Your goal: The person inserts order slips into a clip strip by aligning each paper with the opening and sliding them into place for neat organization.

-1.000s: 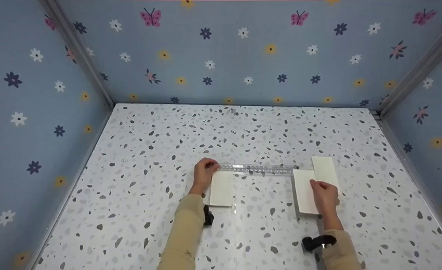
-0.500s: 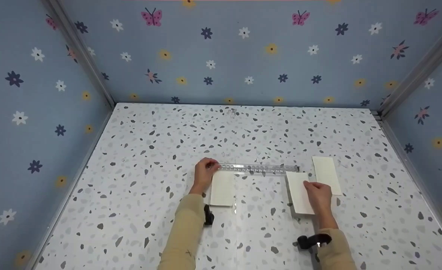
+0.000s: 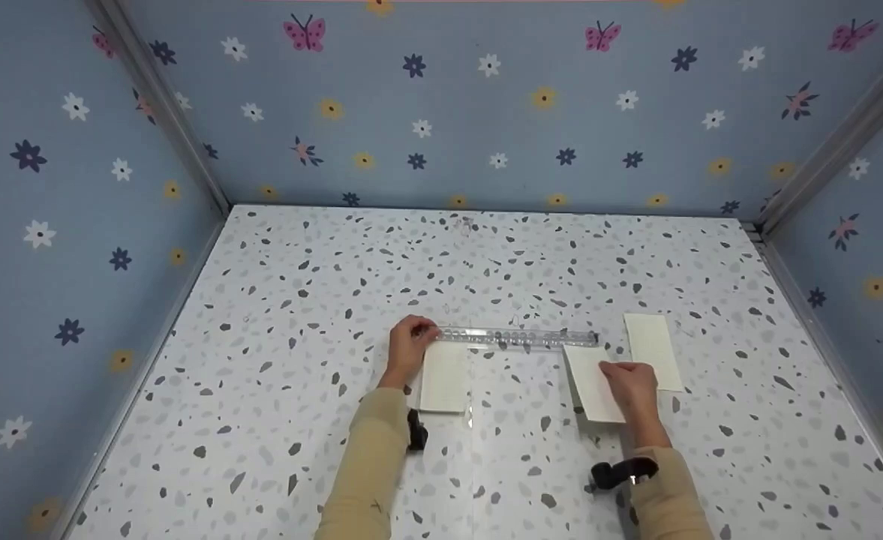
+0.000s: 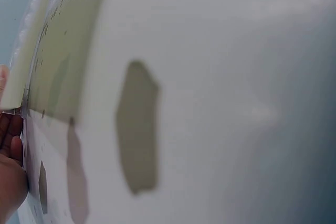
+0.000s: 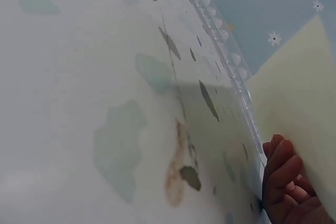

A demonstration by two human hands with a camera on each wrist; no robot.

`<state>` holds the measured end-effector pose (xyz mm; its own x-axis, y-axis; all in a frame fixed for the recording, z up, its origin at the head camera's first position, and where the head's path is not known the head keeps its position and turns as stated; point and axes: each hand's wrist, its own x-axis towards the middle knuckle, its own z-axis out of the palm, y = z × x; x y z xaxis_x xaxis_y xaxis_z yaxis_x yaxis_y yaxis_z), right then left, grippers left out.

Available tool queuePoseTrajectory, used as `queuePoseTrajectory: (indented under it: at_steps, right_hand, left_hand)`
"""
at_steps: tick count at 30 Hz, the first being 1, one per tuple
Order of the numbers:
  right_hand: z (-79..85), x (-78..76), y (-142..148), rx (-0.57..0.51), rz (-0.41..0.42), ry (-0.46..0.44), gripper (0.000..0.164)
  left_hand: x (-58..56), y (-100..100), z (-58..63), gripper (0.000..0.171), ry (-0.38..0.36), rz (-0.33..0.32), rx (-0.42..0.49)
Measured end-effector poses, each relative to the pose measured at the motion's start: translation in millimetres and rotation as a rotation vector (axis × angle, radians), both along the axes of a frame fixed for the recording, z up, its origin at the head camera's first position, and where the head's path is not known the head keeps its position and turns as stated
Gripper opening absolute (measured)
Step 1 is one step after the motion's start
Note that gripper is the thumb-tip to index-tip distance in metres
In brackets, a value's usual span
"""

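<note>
My left hand pinches the left end of a long clear plastic strip with rows of rounded bumps. Below that end, a cream paper sheet meets the strip; whether the fingers also hold it, I cannot tell. Between the thumb and fingers of my right hand is a second cream sheet, tilted above the table, its top edge near the strip's right end. In the right wrist view, curled fingers lie against this sheet, with the bumpy strip behind.
A third cream sheet lies flat on the speckled white table, just beyond my right hand. Blue flowered panels stand along the back and both sides. Each wrist wears a black camera band.
My right hand has carried its sheet leftward, away from the third sheet, which now shows more fully, and towards the strip's right end. The left hand stays in place.
</note>
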<state>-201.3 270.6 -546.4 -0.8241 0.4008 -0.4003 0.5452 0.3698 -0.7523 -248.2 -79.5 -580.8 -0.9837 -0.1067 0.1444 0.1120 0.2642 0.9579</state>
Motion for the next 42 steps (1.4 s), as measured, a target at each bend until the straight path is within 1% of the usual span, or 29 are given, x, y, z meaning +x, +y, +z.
queuePoseTrajectory:
  at_steps: [8,15,20,26,28,33,38,42]
  right_hand:
    - [1.3,-5.5,-3,-0.005,-0.004,-0.047,0.058]
    - [2.1,-7.7,-4,0.018,0.024,0.007,0.053]
    - [2.4,-9.3,-5,-0.001,0.023,0.005,0.054]
    - [1.6,-11.8,-8,-0.006,0.006,-0.013,0.055]
    - [1.5,-12.6,-8,-0.002,0.004,-0.019,0.055]
    - [1.5,-14.4,-11,-0.002,0.001,-0.022,0.056]
    - [1.3,-15.6,-13,-0.015,-0.003,-0.029,0.057]
    - [1.6,-17.0,-13,-0.019,-0.001,-0.011,0.054]
  left_hand:
    - [1.3,0,-0.3,0.011,0.005,-0.006,0.009]
    - [1.6,-1,-1.4,0.009,0.063,-0.012,0.003]
    - [3.3,-1,1.6,0.012,0.057,-0.009,0.001]
    - [3.1,-1,0.7,0.015,0.077,-0.027,0.050]
    - [2.5,-1,0.1,0.015,0.073,-0.026,0.054]
    - [1.9,-1,-0.2,0.013,0.050,-0.010,0.019]
    - [2.0,0,0.5,0.011,0.030,-0.004,0.024]
    - [2.4,0,1.9,0.010,0.015,-0.003,0.004]
